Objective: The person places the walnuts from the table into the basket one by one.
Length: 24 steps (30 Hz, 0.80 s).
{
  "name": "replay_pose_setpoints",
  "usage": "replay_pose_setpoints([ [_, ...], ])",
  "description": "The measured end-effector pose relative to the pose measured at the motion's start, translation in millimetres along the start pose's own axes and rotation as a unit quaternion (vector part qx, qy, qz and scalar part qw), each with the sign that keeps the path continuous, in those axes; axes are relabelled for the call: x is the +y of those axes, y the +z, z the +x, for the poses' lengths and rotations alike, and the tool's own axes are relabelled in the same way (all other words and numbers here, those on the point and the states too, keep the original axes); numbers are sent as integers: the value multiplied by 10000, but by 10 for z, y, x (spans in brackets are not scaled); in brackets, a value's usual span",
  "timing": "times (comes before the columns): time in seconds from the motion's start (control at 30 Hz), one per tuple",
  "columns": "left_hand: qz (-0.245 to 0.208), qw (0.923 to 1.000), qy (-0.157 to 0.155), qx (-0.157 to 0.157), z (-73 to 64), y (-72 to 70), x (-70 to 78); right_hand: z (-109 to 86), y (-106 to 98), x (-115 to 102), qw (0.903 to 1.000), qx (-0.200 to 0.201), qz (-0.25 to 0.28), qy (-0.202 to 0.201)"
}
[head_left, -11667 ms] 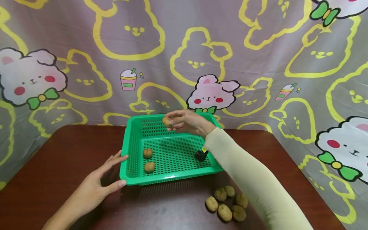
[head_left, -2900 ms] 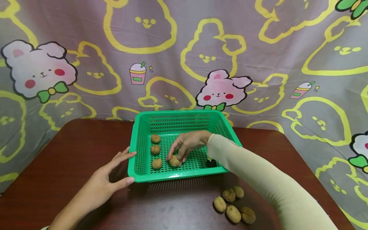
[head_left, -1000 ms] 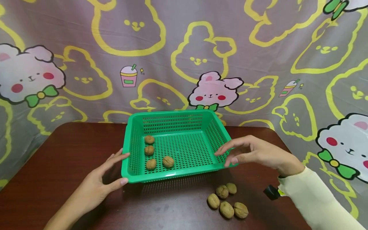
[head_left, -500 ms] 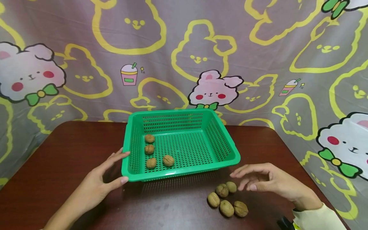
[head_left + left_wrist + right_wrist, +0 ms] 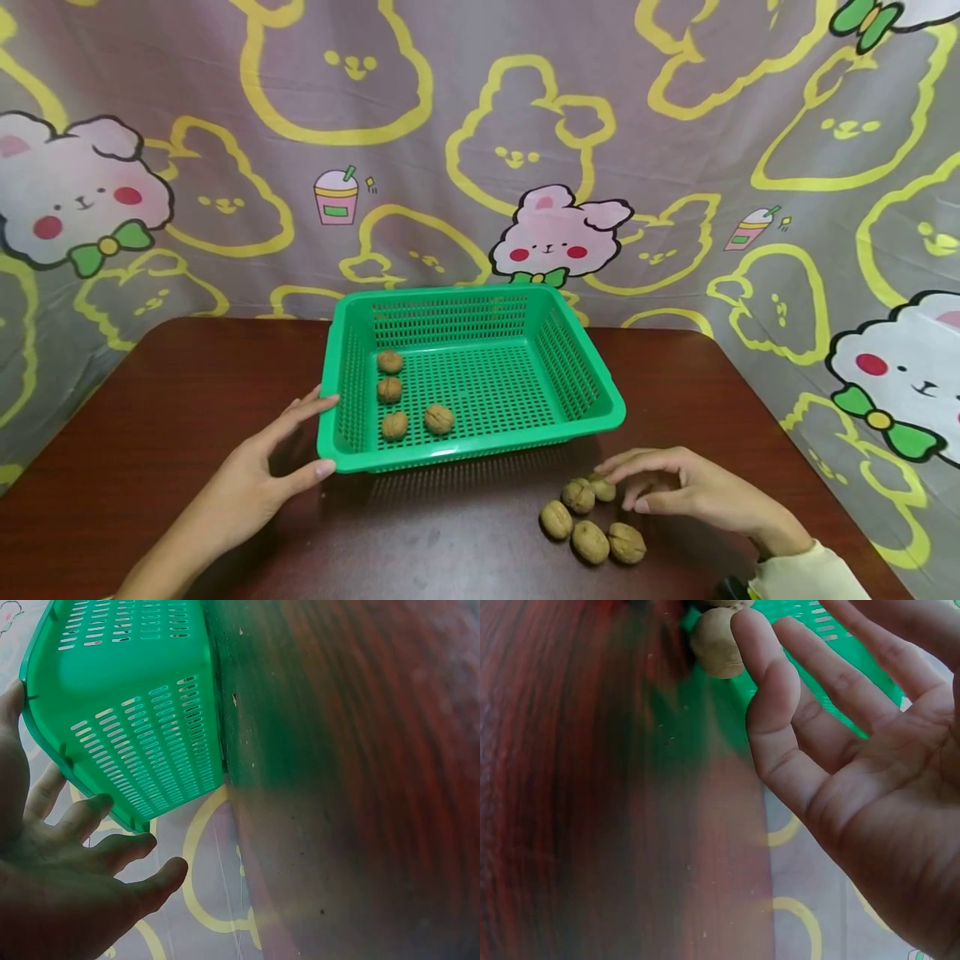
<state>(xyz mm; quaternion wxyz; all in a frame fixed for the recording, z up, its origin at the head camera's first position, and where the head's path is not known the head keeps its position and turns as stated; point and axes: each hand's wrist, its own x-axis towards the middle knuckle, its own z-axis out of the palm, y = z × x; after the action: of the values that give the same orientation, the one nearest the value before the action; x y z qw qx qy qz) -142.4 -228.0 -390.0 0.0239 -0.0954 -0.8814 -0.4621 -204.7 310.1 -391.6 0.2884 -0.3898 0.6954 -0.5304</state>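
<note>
Across the frame's centre stands a green plastic basket [image 5: 525,437]; at left, the left hand [image 5: 258,475], fingers spread, touches its rim. At lower right, the right hand [image 5: 682,492], fingers loosely curved, grips nothing beside five walnuts [image 5: 590,542]; four walnuts [image 5: 389,390] lie inside the basket. Probably light, hard, roll-prone: pinch mid-shell.

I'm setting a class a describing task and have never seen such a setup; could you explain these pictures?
There is no machine: a person's bare left hand and right hand do the work. One picture comes from a camera worn on the head, looking forward and down; the other two come from cameras on each wrist, showing that hand close up. On the table stands a green basket with four walnuts inside. Five loose walnuts lie outside it. The left hand touches the basket's edge; the right is beside the loose walnuts, seemingly holding nothing.
</note>
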Motion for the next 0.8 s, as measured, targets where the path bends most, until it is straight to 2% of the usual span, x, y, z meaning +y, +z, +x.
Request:
replay_pose_setpoints([
  [0.17,-26,10000,38,16,2,9,-9,68,-10,95,9999,-28,-139,-18],
  [0.37,-41,10000,27,18,4,11,-4,128,18,140,9971,147,-728,152],
  [0.57,-82,9999,85,35,0,17,-7,163,51,188,9914,345,-1261,54],
  [0.8,-54,9999,79,42,1,17,-4,181,91,202,9878,562,-1443,146],
])
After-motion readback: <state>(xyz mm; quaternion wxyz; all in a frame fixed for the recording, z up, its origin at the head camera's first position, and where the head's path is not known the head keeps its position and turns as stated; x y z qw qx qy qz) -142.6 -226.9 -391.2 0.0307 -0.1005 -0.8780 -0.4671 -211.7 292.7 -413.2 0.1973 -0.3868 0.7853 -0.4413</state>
